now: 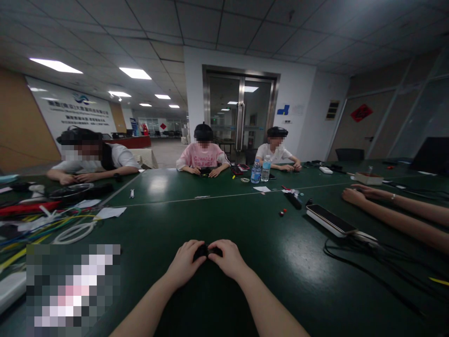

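Observation:
Low over the green table, right in front of me, my left hand [185, 263] and my right hand [227, 258] meet. Their fingers curl around a small black object [201, 252]. Most of it is covered by my fingers, and its kind cannot be made out. Dark parts show inside both hands, the thumbs pointing inward and almost touching. Whether it is one piece or two is not visible.
Cables [75, 230] and paper [111, 212] lie on the left. To the right are a phone on a white box [329, 220], black cords [365, 271] and a co-worker's forearms [396, 213]. Water bottles [256, 172] stand farther back; three people in headsets sit around the table.

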A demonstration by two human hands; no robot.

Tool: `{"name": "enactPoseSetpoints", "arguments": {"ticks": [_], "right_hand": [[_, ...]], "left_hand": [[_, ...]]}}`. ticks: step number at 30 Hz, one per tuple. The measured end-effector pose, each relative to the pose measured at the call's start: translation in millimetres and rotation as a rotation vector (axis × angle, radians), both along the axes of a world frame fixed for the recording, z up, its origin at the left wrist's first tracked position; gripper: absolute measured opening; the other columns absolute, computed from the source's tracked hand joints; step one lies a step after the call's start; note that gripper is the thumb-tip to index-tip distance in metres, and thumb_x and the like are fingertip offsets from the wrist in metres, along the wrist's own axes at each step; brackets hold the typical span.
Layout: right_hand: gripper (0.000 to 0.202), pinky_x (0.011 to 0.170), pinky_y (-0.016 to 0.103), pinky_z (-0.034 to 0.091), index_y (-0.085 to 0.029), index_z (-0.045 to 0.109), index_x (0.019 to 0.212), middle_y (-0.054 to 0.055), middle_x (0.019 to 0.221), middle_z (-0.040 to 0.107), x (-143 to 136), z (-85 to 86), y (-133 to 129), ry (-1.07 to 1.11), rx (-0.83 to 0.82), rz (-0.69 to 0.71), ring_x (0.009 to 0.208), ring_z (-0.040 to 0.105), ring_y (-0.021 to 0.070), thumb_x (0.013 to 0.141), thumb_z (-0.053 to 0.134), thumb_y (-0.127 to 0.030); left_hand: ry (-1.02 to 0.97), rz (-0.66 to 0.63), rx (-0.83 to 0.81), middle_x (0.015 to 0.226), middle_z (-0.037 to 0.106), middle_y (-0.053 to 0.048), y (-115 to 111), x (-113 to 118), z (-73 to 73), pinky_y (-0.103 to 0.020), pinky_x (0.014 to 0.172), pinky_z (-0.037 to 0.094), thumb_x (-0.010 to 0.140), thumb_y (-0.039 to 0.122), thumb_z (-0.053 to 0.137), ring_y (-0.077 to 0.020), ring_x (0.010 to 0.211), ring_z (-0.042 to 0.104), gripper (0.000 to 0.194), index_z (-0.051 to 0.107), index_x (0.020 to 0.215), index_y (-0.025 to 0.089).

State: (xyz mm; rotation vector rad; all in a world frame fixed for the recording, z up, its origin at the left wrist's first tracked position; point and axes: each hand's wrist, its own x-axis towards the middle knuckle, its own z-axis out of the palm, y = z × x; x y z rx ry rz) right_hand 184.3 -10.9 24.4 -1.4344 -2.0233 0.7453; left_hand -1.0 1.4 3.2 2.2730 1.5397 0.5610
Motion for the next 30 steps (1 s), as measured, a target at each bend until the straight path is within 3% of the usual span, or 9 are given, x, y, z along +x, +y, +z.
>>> {"name": "enactPoseSetpoints", "arguments": {"ticks": [12, 30], "right_hand": [[0.028, 0.091, 0.037, 0.037, -0.031, 0.06, 0.104, -0.001, 0.109, 0.061, 0.2, -4.2, 1.4, 0.001, 0.008, -0.027, 0.108, 0.051, 0.0208, 0.077, 0.056, -0.036], [0.026, 0.097, 0.038, 0.032, -0.03, 0.059, 0.105, -0.002, 0.111, 0.06, 0.7, 1.8, -1.0, -0.029, -0.01, 0.009, 0.109, 0.05, 0.0189, 0.08, 0.051, -0.035]], "left_hand": [[-0.008, -0.01, 0.014, 0.118, 0.054, -0.007, 0.1, 0.8, 0.3, -0.037, 0.097, 0.035, 0.08, 0.037, 0.045, -0.0226, 0.112, 0.047, 0.044, 0.051, 0.12, 0.02], [0.001, -0.009, 0.016, 0.117, 0.054, -0.007, -0.3, 0.5, 0.7, -0.037, 0.097, 0.035, 0.081, 0.039, 0.045, -0.0222, 0.112, 0.047, 0.044, 0.051, 0.12, 0.019]]}}
